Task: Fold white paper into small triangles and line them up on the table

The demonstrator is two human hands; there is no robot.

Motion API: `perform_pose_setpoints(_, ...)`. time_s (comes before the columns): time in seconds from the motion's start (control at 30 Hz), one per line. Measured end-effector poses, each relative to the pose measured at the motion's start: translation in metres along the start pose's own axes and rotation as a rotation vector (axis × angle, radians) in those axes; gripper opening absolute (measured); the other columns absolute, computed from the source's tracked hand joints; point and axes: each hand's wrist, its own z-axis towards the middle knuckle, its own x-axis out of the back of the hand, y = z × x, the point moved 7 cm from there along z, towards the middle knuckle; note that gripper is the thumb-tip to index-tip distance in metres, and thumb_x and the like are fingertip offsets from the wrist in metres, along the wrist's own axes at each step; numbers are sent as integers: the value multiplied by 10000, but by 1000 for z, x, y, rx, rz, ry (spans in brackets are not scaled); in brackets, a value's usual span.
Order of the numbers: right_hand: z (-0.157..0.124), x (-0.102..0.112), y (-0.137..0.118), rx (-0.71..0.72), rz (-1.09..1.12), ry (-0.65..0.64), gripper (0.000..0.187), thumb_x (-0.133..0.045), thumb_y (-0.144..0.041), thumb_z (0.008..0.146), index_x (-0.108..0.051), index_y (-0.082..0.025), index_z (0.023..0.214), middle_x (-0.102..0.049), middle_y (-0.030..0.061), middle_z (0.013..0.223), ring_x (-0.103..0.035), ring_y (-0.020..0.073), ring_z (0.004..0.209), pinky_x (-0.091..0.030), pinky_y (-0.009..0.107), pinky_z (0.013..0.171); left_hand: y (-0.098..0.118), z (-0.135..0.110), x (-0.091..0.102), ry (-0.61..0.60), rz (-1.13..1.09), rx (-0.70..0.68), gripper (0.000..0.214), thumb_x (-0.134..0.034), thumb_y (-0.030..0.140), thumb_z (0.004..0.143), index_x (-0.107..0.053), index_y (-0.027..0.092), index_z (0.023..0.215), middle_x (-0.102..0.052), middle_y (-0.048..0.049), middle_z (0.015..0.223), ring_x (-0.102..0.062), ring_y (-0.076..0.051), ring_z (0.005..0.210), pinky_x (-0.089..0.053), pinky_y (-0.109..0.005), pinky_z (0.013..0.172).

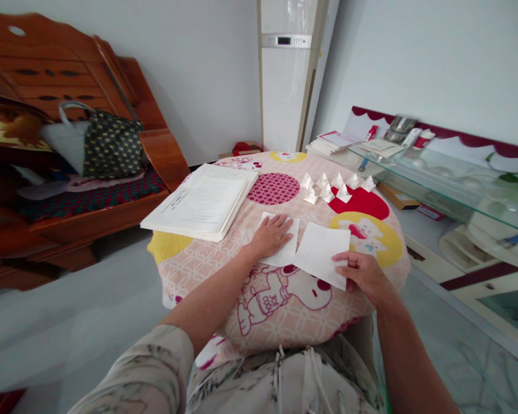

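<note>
My left hand (273, 234) lies flat, fingers stretched, on a white sheet of paper (288, 247) on the table. Just right of it is a second sheet of paper (322, 248), its lower right edge pinched between the thumb and fingers of my right hand (362, 273). The two sheets lie close together, with a narrow gap between them that widens toward the far side. Beyond my hands stand several small folded paper pieces (326, 191) with pointed tops, set out in rows. To the left rests a thick stack of printed paper (198, 201).
A patterned cloth covers the round table (216, 267). Close by on the right stands a glass-topped cabinet (449, 184) with tins and other items. At the left is a wooden bench (155, 155) holding a dotted bag (112, 144). A tall white air conditioner (284, 92) stands behind.
</note>
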Motion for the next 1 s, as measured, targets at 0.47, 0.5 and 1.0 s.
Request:
perform_pose_setpoints(0.47, -5, -2, 1, -3, 86, -10, 656, -765, -367, 646, -661, -115, 1243, -560, -45, 460, -512, 133, 378, -404, 238, 375, 1, 0, 1, 15, 13, -9, 541, -317, 419, 1034, -372, 222, 1536, -336, -100, 1623, -297, -278, 1503, -232, -530, 1227)
perform_pose_setpoints(0.5, -5, -2, 2, -4, 83, -15, 648, -763, -371, 652, -665, -116, 1239, -561, -44, 454, -514, 135, 377, -406, 239, 377, 1, 0, 1, 14, 14, -8, 542, -317, 421, 1034, -370, 224, 1537, -334, -99, 1624, -296, -277, 1504, -230, -529, 1228)
perform_pose_setpoints(1.0, -9, 3, 0, -31, 69, 13, 367, -755, -354, 615, -709, -141, 911, -561, -41, 422, -499, 123, 349, -354, 221, 360, 1, -1, 2, -10, 8, 6, 562, -317, 436, 1039, -351, 199, 1548, -304, -102, 1636, -261, -278, 1519, -197, -527, 1239)
